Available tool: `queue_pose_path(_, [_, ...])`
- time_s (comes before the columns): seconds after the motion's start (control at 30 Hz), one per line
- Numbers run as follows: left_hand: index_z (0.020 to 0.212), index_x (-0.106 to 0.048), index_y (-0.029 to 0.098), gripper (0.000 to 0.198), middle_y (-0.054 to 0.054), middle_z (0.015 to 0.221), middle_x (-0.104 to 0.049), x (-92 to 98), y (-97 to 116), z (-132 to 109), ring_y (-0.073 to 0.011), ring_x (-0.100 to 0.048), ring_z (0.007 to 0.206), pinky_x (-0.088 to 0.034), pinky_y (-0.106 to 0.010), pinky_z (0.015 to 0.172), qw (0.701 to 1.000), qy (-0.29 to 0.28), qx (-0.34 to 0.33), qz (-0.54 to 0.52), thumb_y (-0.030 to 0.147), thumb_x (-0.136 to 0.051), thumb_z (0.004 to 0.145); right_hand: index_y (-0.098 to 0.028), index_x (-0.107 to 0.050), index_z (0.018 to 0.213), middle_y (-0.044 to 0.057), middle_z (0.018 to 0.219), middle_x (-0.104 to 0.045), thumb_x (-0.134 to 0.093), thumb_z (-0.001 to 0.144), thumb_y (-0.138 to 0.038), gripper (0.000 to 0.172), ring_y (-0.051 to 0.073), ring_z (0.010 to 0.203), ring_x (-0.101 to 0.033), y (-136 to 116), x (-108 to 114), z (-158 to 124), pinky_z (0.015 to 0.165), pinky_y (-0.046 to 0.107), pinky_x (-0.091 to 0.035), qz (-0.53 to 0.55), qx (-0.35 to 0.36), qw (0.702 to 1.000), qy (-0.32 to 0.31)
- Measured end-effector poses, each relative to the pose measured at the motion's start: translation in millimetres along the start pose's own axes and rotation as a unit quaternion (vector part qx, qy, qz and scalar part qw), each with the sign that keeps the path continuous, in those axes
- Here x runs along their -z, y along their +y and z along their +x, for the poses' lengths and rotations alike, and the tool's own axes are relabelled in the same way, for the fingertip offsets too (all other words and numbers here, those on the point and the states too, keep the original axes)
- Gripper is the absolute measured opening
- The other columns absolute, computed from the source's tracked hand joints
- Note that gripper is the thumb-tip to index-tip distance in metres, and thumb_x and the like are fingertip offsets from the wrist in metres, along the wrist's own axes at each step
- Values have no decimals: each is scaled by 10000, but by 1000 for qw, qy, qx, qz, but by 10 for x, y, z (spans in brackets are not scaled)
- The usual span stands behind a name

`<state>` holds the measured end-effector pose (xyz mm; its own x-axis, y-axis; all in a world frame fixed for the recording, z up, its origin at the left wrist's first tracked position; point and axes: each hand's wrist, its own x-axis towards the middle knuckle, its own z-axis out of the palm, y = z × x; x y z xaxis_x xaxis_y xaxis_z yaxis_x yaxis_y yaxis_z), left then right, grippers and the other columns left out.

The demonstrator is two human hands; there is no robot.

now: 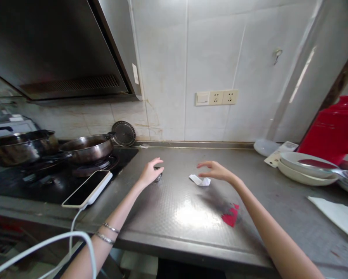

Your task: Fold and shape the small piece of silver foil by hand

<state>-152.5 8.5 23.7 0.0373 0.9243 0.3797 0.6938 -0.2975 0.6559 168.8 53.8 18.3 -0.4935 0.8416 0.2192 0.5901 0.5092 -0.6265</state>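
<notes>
My left hand [150,171] reaches out over the steel counter [191,217], its fingers curled down onto a small dark metallic thing [159,177] that I cannot make out. My right hand [216,170] hovers just above a crumpled white scrap of paper [199,180], fingers loosely bent and apart, holding nothing. Two thin bracelets circle my left wrist.
A phone [88,188] with a white cable lies at the stove's edge. Pans [88,149] sit on the black hob at left, a round lid [123,133] leans on the wall. Stacked white bowls [306,168], a red container [333,130] and white paper [336,215] are at right. A red patch [230,217] marks the counter.
</notes>
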Motion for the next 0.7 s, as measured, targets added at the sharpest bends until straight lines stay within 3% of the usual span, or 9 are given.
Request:
queue_pose_path(0.17, [1052,-689,167,316,-115,1327,-561,-547,355,-56,-259,-515,1240,-333,-367,1096,993,-101,-54,4,255,-617,757,-208,-699,1047,102,1228,-629,-721,674,-369,407,288,1169,-544,232,14,-209,982,378,-397,4,-18,999,-37])
queue_pose_path(0.37, [1091,-673,175,366,-113,1288,-593,-1084,448,-23,-272,-482,1268,-332,-391,1089,975,-192,-114,-5,252,-654,733,-184,-721,961,93,1114,-687,-698,678,-316,313,264,1046,-611,291,-89,-194,887,340,-439,-12,-7,999,-47])
queue_pose_path(0.47, [1117,-663,169,428,-119,1278,-601,-1176,447,-6,-277,-484,1264,-328,-394,1084,968,-214,-131,-19,279,-694,704,-160,-734,849,106,1055,-705,-669,704,-321,226,251,966,-639,237,-114,-177,836,325,-457,4,5,1000,-29])
queue_pose_path(0.57, [1116,-667,176,469,-101,1230,-637,-1176,452,0,-276,-516,1224,-350,-386,1056,968,-215,-118,-48,318,-726,672,-155,-733,837,96,994,-717,-632,750,-391,271,233,924,-646,148,-112,-179,807,308,-469,59,22,998,0])
queue_pose_path(0.7, [957,-722,157,313,-59,977,-732,-1081,447,5,-233,-649,941,-462,-326,863,976,-196,-63,-78,339,-669,708,-149,-728,835,60,840,-717,-627,743,-485,362,204,819,-638,43,-95,-180,728,278,-470,108,20,993,46])
